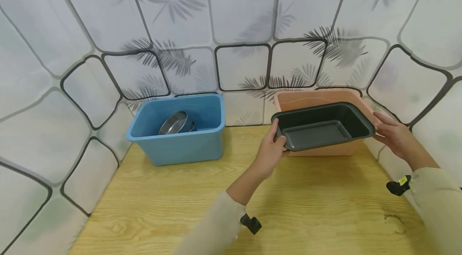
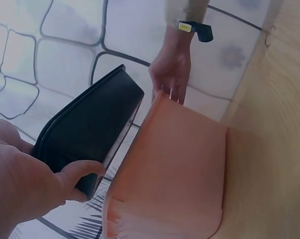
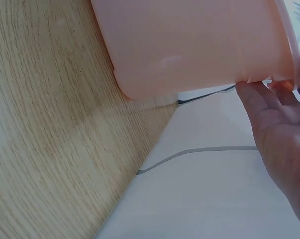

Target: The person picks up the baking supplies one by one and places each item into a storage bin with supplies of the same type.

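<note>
A black rectangular baking pan hangs tilted just above a pink plastic bin at the back right of the wooden table. My left hand grips the pan's left end, thumb over its rim. My right hand is at the pan's right end, by the bin's right rim. Its fingers are straight and the palm is open. Whether those fingers touch the pan is unclear.
A blue plastic bin stands to the left of the pink one, with a round metal tin lying inside. Patterned sheeting walls the table in at the back and on both sides. Bare wood lies in front of the bins.
</note>
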`<state>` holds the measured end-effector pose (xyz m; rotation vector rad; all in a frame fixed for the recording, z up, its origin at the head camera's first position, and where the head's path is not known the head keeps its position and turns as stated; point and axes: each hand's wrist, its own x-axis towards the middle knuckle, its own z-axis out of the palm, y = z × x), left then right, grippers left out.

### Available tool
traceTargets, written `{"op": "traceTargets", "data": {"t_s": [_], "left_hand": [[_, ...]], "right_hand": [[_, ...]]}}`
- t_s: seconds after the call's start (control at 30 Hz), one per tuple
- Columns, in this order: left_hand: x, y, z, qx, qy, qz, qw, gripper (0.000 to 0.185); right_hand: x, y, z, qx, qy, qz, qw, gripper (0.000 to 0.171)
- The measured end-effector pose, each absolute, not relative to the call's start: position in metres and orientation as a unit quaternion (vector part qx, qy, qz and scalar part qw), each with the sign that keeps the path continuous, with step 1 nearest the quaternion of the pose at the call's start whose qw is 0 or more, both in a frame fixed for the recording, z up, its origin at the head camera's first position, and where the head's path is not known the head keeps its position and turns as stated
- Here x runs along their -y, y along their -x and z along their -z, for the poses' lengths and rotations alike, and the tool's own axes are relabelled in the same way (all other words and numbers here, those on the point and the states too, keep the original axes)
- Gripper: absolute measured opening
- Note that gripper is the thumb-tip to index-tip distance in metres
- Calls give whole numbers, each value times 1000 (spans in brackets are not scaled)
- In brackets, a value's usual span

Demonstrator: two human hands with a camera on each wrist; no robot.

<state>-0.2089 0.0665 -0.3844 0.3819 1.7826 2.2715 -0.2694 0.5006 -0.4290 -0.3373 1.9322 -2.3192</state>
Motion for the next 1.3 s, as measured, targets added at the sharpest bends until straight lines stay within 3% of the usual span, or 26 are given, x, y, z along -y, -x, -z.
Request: {"op": "traceTargets", "data": {"t_s": [0.5, 0.73, 1.3], "left_hand": [[-97, 267, 359, -646, -126, -744, 113, 61], [-106, 292, 357, -696, -128, -700, 100, 60], [-130, 330, 368, -706, -103, -688, 136, 66]], "right_hand": [[-499, 266, 425, -651, 96, 750, 61, 68], [-498, 267, 425, -663, 88, 741, 56, 68], [-497, 267, 424, -682, 89, 723, 59, 71]]}}
